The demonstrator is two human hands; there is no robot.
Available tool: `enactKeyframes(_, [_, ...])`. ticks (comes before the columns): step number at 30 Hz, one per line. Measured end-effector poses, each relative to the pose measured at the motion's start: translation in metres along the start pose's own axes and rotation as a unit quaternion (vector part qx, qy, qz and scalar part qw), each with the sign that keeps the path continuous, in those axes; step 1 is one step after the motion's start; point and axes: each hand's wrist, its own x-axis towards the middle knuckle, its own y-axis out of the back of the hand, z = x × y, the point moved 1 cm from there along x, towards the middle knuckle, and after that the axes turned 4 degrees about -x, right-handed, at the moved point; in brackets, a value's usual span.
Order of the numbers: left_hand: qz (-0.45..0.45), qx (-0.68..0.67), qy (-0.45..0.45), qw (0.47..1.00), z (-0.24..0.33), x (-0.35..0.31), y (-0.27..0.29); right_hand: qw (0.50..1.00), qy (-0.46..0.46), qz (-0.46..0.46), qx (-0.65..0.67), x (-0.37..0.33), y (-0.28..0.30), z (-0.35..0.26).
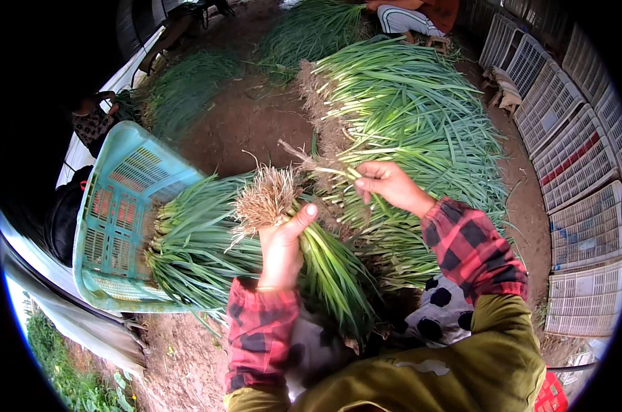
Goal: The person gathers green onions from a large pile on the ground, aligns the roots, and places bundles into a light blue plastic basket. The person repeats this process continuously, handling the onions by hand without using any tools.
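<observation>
My left hand (282,253) is wrapped round a thick bunch of green onions (325,264). Their pale, stringy roots (266,198) stick up above the thumb, and the green leaves hang down toward my lap. To the right of it, my right hand (392,185) pinches a thin green onion (335,169) near its white stem, its dirty root end pointing left. I cannot tell whether it holds one stalk or a few. Below and beyond that hand spreads a large heap of green onions (421,113), roots to the left, leaves to the right.
On my left a turquoise plastic crate (84,226) lies tipped, with bundled green onions (201,230) reaching out of it. White crates (565,154) line the right side. Two people, one at the far right (410,19) and one at the left (95,123), sit near further onion piles (187,86).
</observation>
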Motion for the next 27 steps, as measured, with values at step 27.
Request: enactKeyframes(27, [-0.092,-0.087,-0.058,0.990,0.002,-0.020,-0.002,0.878,0.152,0.080,-0.446,-0.049,-0.110,-0.094])
